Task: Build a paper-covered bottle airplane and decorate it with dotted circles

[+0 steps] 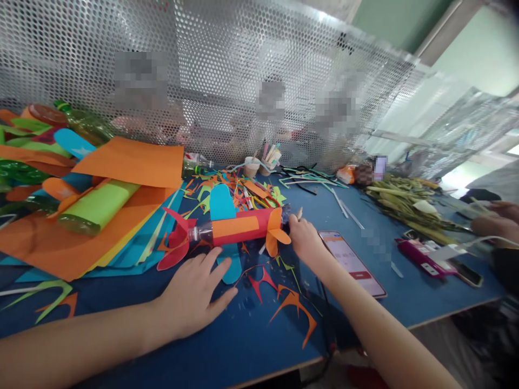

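Midway between near and far edges of the table (259,343) lay the bottle (242,229), the left hand (187,292) spread loosely beside it, perhaps for steadying. The right hand (306,237) curled at its base; what it gripped I couldn't tell. Scraps (256,189) crowded behind, paper (133,162) leftward; a phone (354,263) hemmed the right forearm.
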`<state>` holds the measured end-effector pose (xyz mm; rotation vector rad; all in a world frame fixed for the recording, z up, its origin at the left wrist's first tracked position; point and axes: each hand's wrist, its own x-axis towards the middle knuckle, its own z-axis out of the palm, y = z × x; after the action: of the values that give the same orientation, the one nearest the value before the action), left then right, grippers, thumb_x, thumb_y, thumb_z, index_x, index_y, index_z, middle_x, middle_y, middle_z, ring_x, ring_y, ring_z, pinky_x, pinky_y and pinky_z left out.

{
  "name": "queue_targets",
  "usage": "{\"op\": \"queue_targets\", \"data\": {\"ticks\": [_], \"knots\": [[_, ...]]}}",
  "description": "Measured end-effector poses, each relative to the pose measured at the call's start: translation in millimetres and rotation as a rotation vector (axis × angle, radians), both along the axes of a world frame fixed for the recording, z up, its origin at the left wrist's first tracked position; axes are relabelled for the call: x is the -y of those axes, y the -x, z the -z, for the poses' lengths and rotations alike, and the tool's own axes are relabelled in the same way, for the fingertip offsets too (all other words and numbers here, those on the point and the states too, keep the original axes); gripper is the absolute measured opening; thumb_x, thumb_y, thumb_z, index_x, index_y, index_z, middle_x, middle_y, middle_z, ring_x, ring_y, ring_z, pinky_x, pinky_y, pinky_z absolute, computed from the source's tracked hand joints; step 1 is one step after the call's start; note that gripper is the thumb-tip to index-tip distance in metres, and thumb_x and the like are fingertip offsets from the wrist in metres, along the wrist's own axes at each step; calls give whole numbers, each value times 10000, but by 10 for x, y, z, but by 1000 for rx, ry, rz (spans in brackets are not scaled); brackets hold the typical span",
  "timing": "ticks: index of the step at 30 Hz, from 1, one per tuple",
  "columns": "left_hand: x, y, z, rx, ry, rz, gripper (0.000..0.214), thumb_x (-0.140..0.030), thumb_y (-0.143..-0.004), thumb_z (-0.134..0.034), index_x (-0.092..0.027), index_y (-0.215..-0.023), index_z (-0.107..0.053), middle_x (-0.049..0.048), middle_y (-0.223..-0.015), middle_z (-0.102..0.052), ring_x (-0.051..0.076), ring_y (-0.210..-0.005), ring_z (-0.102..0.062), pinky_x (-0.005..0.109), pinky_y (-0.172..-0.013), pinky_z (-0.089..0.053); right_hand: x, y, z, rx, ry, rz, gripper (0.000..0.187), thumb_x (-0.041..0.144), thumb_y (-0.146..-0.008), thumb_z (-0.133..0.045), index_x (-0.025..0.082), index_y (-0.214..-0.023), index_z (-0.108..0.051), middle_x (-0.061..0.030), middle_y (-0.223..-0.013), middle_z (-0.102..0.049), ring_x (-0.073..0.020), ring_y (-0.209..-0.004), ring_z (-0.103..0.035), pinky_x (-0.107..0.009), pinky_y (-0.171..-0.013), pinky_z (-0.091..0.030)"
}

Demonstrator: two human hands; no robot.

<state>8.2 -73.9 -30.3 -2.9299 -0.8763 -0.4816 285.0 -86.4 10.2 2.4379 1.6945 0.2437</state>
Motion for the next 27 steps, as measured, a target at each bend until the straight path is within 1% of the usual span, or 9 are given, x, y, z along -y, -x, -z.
{"op": "queue_targets", "data": {"ticks": [4,8,11,13,15,17,20,23,27], "knots": [[0,6,5,8,-3,-5,516,-531,-914,-345,-192,-1248,-544,160,-1287,-501,308,-1010,-572,460,-807,-497,-76,-13,34,27,-42,0,193,24,-820,-465,116,-989,-482,-177,-937,-614,-253,-883,-600,-300,-703,-392],[2,11,-8,6,5,9,529,-531,-915,-337,-177,-1250,-543,174,-1293,-496,317,-1025,-566,469,-818,-492,87,16,-149,36,-96,24,151,53,-838,-479,126,-971,-480,-149,-887,-627,-236,-816,-623,-285,-653,-384],[10,19,-25,6,26,29,529,-514,-924,-325,-161,-1250,-545,182,-1303,-487,318,-1036,-559,479,-837,-484,369,177,-393,-61,-356,59,158,330,-922,-440,180,-898,-485,-76,-697,-616,-230,-609,-605,-289,-523,-346],[17,24,-38,1,48,44,530,-510,-928,-317,-159,-1256,-540,181,-1311,-481,320,-1041,-554,487,-847,-479,550,365,-507,-343,-646,-127,236,446,-902,-451,214,-870,-476,-24,-631,-588,-207,-583,-589,-298,-545,-382],[20,25,-54,-4,74,62,536,-516,-927,-316,-165,-1275,-523,175,-1318,-475,319,-1041,-550,497,-858,-472,651,578,-523,-848,-770,-459,233,441,-938,-353,236,-974,-458,-7,-670,-604,-182,-627,-599,-311,-613,-436],[19,21,-78,-5,110,81,538,-514,-925,-321,-171,-1300,-497,167,-1322,-472,309,-1026,-551,496,-857,-472,632,762,-437,-1277,-598,-635,215,406,-948,-327,249,-1016,-456,19,-686,-586,-153,-610,-580,-307,-623,-454],[11,17,-124,0,157,106,509,-486,-928,-322,-189,-1315,-470,157,-1316,-466,284,-992,-556,479,-833,-482,408,898,-188,-1640,-368,-543,81,296,-907,-440,226,-915,-480,34,-690,-554,-121,-626,-555,-265,-602,-446],[5,23,-153,16,163,106,472,-473,-932,-317,-220,-1290,-490,151,-1288,-472,281,-999,-550,470,-824,-482,133,874,70,-1758,-364,-420,123,265,-856,-519,209,-768,-454,55,-591,-524,-99,-547,-504,-234,-546,-401],[-1,35,-146,22,140,78,465,-506,-925,-320,-248,-1238,-547,159,-1290,-455,301,-1024,-539,478,-829,-474,-18,798,275,-1730,-442,-321,237,324,-870,-518,215,-700,-393,104,-478,-334,-66,-406,-296,-207,-413,-228]]}}
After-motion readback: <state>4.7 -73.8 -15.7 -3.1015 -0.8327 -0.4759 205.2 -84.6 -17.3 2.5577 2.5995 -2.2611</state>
